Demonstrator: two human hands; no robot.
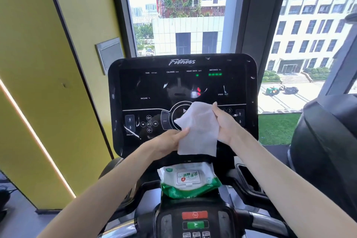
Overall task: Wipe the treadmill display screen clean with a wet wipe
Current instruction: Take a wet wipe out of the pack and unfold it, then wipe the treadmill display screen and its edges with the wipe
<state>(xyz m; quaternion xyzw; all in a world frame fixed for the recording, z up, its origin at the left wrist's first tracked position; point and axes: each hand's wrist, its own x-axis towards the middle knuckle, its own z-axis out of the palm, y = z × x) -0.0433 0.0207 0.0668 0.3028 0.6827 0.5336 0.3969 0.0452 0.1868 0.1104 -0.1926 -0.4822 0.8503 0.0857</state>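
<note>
Two hands are up in front of the console, and one wet wipe point(199, 129) hangs between them. The left hand point(168, 141) pinches the wipe's lower left edge, thumb on the front and fingers tucked behind the sheet. The right hand point(226, 123) grips the right edge, its fingers curled round the fabric up near the top corner. So both hands are closed on the same single sheet, which is spread nearly flat and a little crumpled at the top.

One treadmill display screen point(173, 91) stands right behind it, black, with small green lights lit in the top row and pale streaks showing across the glass. The wipe covers the lower middle of that screen, over the round play control; whether it actually touches the glass can't be told from this angle.

One pack of wipes point(188, 179), green and white, lies on the ledge just below the screen, lid down. Lower still sit two coloured buttons, one red button point(194, 215) above one green button point(195, 224).
</note>
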